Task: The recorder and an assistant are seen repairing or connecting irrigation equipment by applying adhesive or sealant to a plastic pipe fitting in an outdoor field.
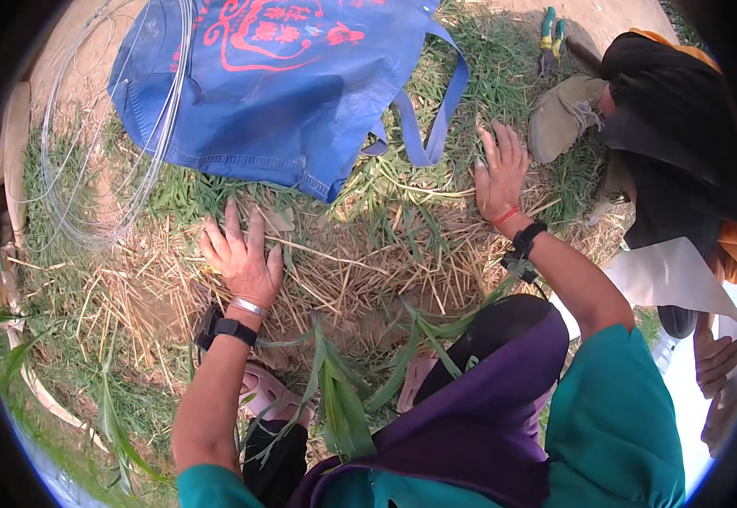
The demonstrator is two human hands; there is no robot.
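My left hand [240, 256] lies flat, fingers spread, on a mound of dry straw [360, 262] on the ground. My right hand [499, 173] presses flat on the straw's far right side, fingers apart. Neither hand holds anything. Each wrist carries a black band, the left also a silver bangle, the right a red string. Green leaf blades [341, 398] stick up between my knees just below the straw.
A blue fabric bag with red print [284, 76] lies on the grass beyond the straw. A coil of thin wire [102, 161] rests at the left. Another person's shoe [560, 114] and dark clothing are at the right, with green-handled pliers [550, 34] behind.
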